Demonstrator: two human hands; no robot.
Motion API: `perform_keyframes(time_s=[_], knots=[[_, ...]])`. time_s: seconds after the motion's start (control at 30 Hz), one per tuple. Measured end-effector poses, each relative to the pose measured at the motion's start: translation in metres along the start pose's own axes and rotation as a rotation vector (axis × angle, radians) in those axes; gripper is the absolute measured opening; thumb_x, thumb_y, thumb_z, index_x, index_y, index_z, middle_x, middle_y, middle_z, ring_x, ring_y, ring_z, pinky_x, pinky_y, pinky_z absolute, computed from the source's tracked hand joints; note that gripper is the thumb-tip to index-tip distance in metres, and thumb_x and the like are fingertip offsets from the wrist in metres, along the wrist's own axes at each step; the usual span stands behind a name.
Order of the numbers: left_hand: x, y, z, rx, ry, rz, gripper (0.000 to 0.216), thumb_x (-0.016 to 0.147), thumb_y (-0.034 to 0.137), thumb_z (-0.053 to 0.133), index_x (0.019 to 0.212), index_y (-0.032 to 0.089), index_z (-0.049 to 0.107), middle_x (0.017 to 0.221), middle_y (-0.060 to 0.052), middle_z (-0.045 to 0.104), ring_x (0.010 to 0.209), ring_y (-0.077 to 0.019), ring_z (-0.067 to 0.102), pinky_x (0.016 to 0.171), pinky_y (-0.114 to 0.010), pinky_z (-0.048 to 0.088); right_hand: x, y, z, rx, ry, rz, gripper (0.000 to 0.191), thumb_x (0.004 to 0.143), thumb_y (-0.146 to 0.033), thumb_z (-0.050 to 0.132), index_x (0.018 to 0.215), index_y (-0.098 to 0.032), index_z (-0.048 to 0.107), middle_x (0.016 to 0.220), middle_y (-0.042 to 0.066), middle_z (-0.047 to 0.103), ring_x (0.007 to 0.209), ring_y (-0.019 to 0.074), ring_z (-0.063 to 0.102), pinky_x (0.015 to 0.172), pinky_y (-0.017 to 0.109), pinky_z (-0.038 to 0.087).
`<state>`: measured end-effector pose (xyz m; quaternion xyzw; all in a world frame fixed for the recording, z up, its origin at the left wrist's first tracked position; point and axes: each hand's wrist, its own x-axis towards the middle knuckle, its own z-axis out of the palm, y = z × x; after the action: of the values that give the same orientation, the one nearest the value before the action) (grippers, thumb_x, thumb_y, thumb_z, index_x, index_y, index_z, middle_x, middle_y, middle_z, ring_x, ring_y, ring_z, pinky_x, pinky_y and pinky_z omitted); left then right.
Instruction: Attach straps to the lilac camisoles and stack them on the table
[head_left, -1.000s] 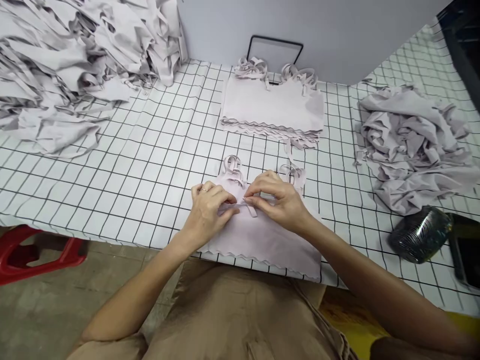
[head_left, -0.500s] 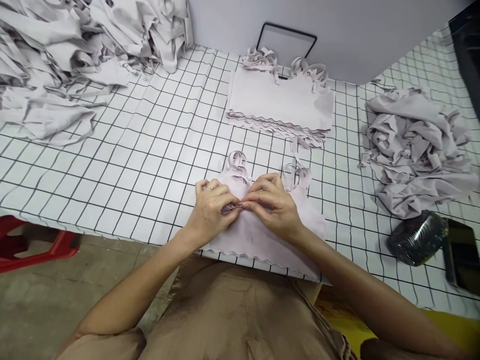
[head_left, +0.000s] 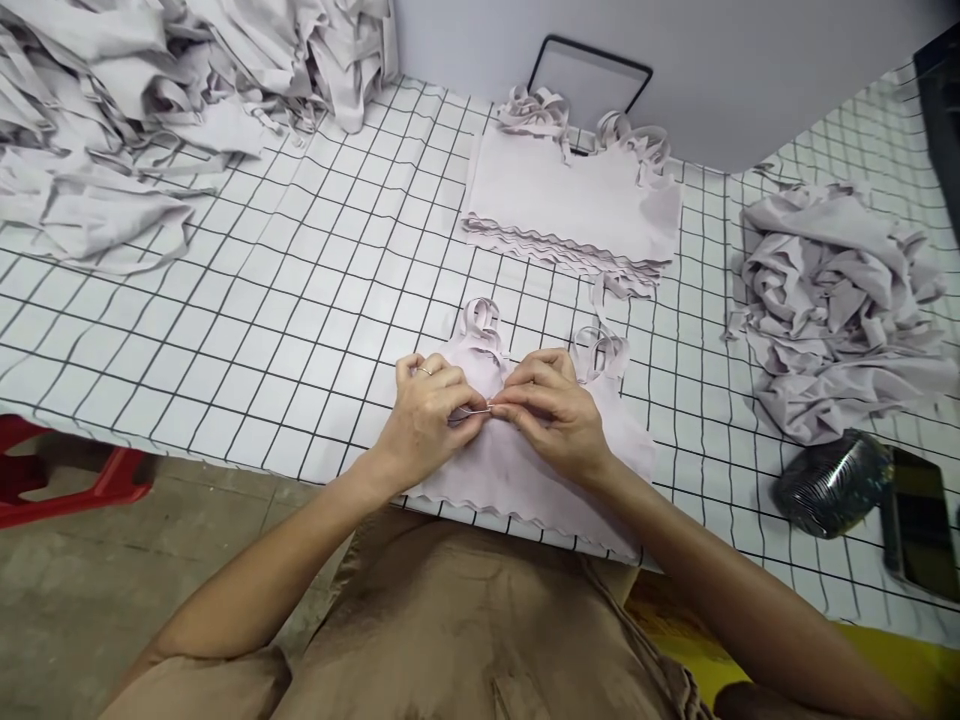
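Observation:
A pale lilac strappy top lies flat at the near edge of the checked table, its scalloped hem hanging over the edge. My left hand and my right hand meet at the middle of its neckline. Their fingertips pinch a small thin thing there, a narrow strip or a pin; I cannot tell which. A ring shows on my left hand. The top's two looped straps lie just beyond my fingers.
A neat stack of the same tops lies straight ahead. A big heap of them fills the far left, and a crumpled pile sits at right. A dark shiny bundle and a phone lie near right. A red stool stands below left.
My fingertips have drawn together at the neckline, and the small ribbon strip seen a second ago is now hidden between them. The view has shifted slightly.

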<state>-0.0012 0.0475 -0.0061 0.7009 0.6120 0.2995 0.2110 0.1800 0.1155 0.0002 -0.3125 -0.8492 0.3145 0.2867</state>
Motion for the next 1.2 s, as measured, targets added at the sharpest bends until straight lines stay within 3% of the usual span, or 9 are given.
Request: perform_keyframes(time_s=[0.13, 0.27, 0.4, 0.5, 0.6, 0.73, 0.83, 0.97, 1.2], knots=[[-0.001, -0.001, -0.002, -0.016, -0.006, 0.044, 0.014, 0.090, 0.019, 0.064, 0.077, 0.020, 0.069, 0.074, 0.000, 0.066, 0.085, -0.0194, 0.055, 0.095, -0.043, 0.028, 0.002, -0.001, -0.007, -0.122, -0.111, -0.169, 0.020, 0.094, -0.017, 0.058, 0.079, -0.022, 0.071, 0.080, 0.007, 0.065, 0.096, 0.0260, 0.051, 0.090, 0.051, 0.043], [-0.002, -0.002, -0.004, -0.053, -0.004, 0.054, 0.014, 0.092, 0.022, 0.065, 0.078, 0.020, 0.069, 0.075, 0.000, 0.066, 0.086, -0.0193, 0.056, 0.096, -0.043, 0.028, 0.019, -0.008, -0.023, -0.232, -0.390, -0.202, 0.026, 0.097, -0.015, 0.051, 0.074, -0.019, 0.064, 0.084, 0.007, 0.062, 0.106, 0.0280, 0.049, 0.101, 0.060, 0.034], [-0.001, -0.003, -0.007, -0.083, -0.030, 0.003, 0.011, 0.091, 0.025, 0.068, 0.082, 0.021, 0.070, 0.077, 0.000, 0.067, 0.088, -0.0197, 0.056, 0.095, -0.042, 0.029, 0.050, -0.010, -0.043, -0.149, -0.709, -0.178, 0.018, 0.089, -0.025, 0.065, 0.072, -0.019, 0.061, 0.097, 0.008, 0.062, 0.103, 0.0270, 0.047, 0.090, 0.052, 0.042], [0.000, -0.004, -0.007, -0.087, -0.028, -0.023, 0.010, 0.091, 0.026, 0.069, 0.082, 0.021, 0.070, 0.080, 0.000, 0.068, 0.089, -0.0201, 0.056, 0.094, -0.042, 0.029, 0.073, -0.009, -0.056, -0.211, -0.818, -0.237, 0.017, 0.082, -0.020, 0.066, 0.067, -0.019, 0.059, 0.093, 0.008, 0.062, 0.101, 0.0275, 0.047, 0.089, 0.054, 0.040], [0.000, -0.004, -0.007, -0.098, -0.022, -0.034, 0.010, 0.090, 0.026, 0.069, 0.081, 0.022, 0.070, 0.082, -0.001, 0.069, 0.091, -0.0210, 0.056, 0.094, -0.043, 0.029, 0.089, -0.005, -0.062, -0.374, -0.717, -0.292, 0.017, 0.080, -0.013, 0.062, 0.064, -0.019, 0.058, 0.088, 0.007, 0.062, 0.102, 0.0284, 0.047, 0.093, 0.059, 0.035], [0.000, -0.003, -0.007, -0.109, -0.023, -0.035, 0.008, 0.089, 0.023, 0.070, 0.081, 0.021, 0.070, 0.082, 0.000, 0.069, 0.090, -0.0205, 0.056, 0.094, -0.043, 0.029, 0.097, 0.010, -0.060, -0.494, -0.394, -0.307, 0.016, 0.084, -0.011, 0.056, 0.073, -0.020, 0.065, 0.082, 0.007, 0.064, 0.094, 0.0264, 0.047, 0.085, 0.049, 0.039], [0.000, -0.002, -0.007, -0.113, -0.032, -0.044, 0.009, 0.089, 0.022, 0.070, 0.080, 0.021, 0.068, 0.081, 0.000, 0.069, 0.090, -0.0205, 0.055, 0.094, -0.043, 0.029, 0.095, 0.023, -0.050, -0.412, -0.185, -0.281, 0.020, 0.085, -0.011, 0.054, 0.076, -0.021, 0.069, 0.073, 0.006, 0.065, 0.082, 0.0227, 0.047, 0.080, 0.042, 0.041], [0.001, -0.002, -0.007, -0.120, -0.042, -0.048, 0.009, 0.088, 0.021, 0.071, 0.080, 0.021, 0.067, 0.082, 0.001, 0.069, 0.089, -0.0200, 0.055, 0.094, -0.043, 0.029, 0.092, 0.029, -0.033, -0.164, 0.045, -0.039, 0.015, 0.086, -0.021, 0.059, 0.075, -0.019, 0.069, 0.059, 0.000, 0.054, 0.062, 0.0150, 0.044, 0.063, 0.031, 0.039], [0.002, 0.001, -0.017, -0.124, -0.116, -0.091, 0.005, 0.088, 0.027, 0.070, 0.090, 0.023, 0.068, 0.091, 0.000, 0.072, 0.094, -0.0215, 0.058, 0.097, -0.045, 0.033, 0.090, 0.027, -0.023, 0.177, -0.071, 0.179, 0.018, 0.082, -0.019, 0.062, 0.098, -0.017, 0.069, 0.070, -0.002, 0.067, 0.069, 0.0134, 0.062, 0.073, 0.028, 0.049]])
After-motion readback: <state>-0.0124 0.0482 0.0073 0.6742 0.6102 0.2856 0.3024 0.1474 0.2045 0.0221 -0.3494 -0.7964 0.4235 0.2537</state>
